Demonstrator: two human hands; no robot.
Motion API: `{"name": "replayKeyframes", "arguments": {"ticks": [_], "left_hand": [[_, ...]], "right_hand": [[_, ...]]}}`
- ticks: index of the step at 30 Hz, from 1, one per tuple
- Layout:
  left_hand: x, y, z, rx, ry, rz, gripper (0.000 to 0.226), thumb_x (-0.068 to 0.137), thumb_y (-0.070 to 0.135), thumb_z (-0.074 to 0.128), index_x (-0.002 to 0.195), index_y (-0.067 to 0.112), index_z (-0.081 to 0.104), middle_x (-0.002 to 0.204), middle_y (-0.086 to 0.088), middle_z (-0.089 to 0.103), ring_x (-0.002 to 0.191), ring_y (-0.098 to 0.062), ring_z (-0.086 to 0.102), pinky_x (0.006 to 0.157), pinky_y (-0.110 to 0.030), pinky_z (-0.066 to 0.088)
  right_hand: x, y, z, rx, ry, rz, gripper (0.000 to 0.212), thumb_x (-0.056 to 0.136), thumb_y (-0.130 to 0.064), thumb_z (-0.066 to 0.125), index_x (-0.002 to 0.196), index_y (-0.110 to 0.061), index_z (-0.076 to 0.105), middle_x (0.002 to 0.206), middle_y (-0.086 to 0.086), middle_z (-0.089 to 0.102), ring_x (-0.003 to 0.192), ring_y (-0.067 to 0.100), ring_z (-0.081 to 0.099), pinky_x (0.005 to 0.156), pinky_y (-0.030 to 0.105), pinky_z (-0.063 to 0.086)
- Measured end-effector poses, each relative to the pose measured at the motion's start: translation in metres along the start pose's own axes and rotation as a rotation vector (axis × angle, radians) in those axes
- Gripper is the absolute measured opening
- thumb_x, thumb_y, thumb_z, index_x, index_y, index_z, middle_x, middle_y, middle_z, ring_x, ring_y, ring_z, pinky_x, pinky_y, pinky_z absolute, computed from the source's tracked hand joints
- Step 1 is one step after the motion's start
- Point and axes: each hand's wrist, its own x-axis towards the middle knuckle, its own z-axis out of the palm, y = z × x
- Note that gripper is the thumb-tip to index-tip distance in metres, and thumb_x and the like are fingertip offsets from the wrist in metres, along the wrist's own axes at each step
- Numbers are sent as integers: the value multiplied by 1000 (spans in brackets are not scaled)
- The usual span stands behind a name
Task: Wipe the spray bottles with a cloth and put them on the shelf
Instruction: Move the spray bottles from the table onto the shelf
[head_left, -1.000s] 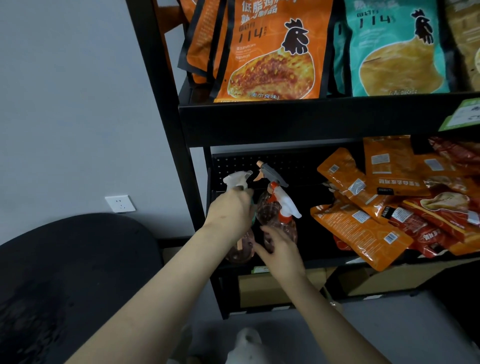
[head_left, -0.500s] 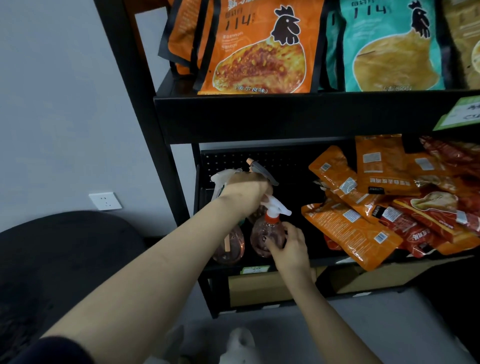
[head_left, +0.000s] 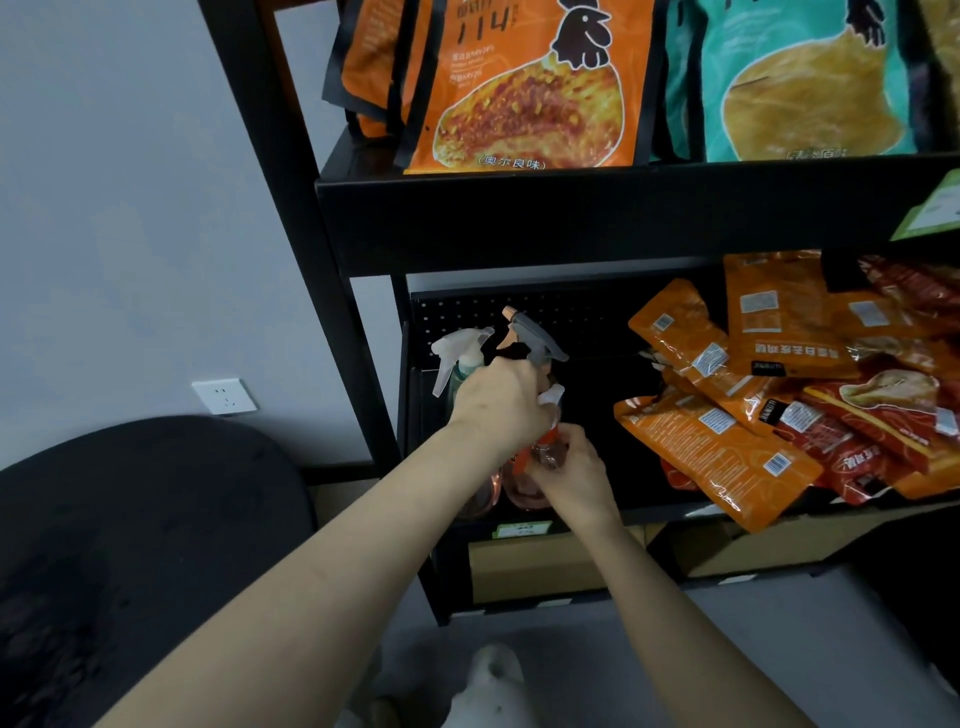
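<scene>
Clear pink plastic spray bottle (head_left: 524, 480) held upright on black metal shelf (head_left: 519, 218), gripped by right hand (head_left: 569, 467); left hand (head_left: 501, 402) curled over its white nozzle.

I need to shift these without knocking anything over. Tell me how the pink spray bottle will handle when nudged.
The pink spray bottle looks like clear thin plastic, so probably light. Its round body under a tall trigger head suggests it may tip. Packed beside the other bottles on the shelf, a push could topple neighbours.
</scene>
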Motion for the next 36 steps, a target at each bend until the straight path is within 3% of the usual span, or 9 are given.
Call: {"name": "replayKeyframes", "arguments": {"ticks": [4, 7, 9, 13, 18, 21, 25, 30, 36], "left_hand": [[-6, 1, -7, -115, -130, 19, 29, 92, 33, 55, 114, 16, 66, 85, -7, 59, 92, -27, 62, 74, -32, 51], [-7, -4, -9, -221, -189, 14, 29, 94, 35, 52, 113, 18, 67, 102, -9, 66, 94, -24, 64, 86, -38, 52], [-8, -6, -7, -246, -188, 12, 26, 93, 35, 53, 106, 18, 69, 96, -5, 65, 93, -24, 64, 84, -35, 53], [-7, -9, -3, -215, -170, -6, 32, 92, 36, 55, 110, 13, 68, 110, -7, 66, 93, -22, 63, 85, -34, 51], [-9, -13, -6, -178, -164, -36, 33, 95, 34, 51, 115, 11, 64, 107, -11, 66, 97, -25, 63, 83, -32, 51], [-13, -24, -13, 115, -77, -45, 29, 95, 19, 50, 123, 12, 58, 117, -15, 54, 104, -33, 58, 78, -34, 48], [-24, -31, -12, 444, -205, -183, 35, 95, 15, 51, 128, 6, 46, 123, -14, 46, 110, -34, 54, 75, -34, 44], [-22, -30, -4, 395, -200, -221, 27, 93, 6, 50, 120, 2, 51, 118, -16, 55, 108, -32, 57, 71, -31, 43], [-22, -28, -5, 321, -197, -259, 23, 92, 0, 47, 114, 0, 53, 113, -17, 56, 103, -32, 58, 72, -32, 44]], "right_hand": [[9, -5, -18, -57, -183, -34, 46, 83, -31, 67, 124, -31, 47, 105, -8, 59, 94, 9, 55, 67, 20, 44], [13, -5, -22, -77, -249, -40, 44, 84, -32, 67, 124, -34, 49, 101, -6, 64, 94, 12, 60, 72, 24, 51], [14, -4, -21, -70, -272, -40, 44, 83, -32, 68, 123, -35, 50, 101, -4, 65, 95, 12, 60, 73, 24, 50], [15, -6, -22, -62, -329, -53, 41, 84, -31, 68, 121, -33, 53, 96, -10, 63, 95, 8, 58, 74, 22, 45], [23, -9, -26, -86, -400, -55, 38, 82, -32, 71, 116, -29, 56, 91, -17, 59, 96, 7, 55, 82, 22, 42], [24, -9, -26, -72, -413, -50, 43, 81, -31, 71, 120, -27, 56, 91, -18, 58, 92, 4, 55, 80, 19, 42], [25, -7, -25, -67, -410, -45, 40, 81, -29, 71, 118, -27, 56, 90, -19, 59, 91, 4, 56, 81, 20, 43], [25, -8, -26, -53, -423, -47, 35, 81, -28, 72, 114, -28, 57, 89, -18, 61, 87, 1, 57, 75, 16, 43], [23, -8, -26, -58, -421, -59, 30, 82, -28, 71, 106, -33, 54, 88, -19, 61, 90, 3, 57, 85, 23, 44]]}}
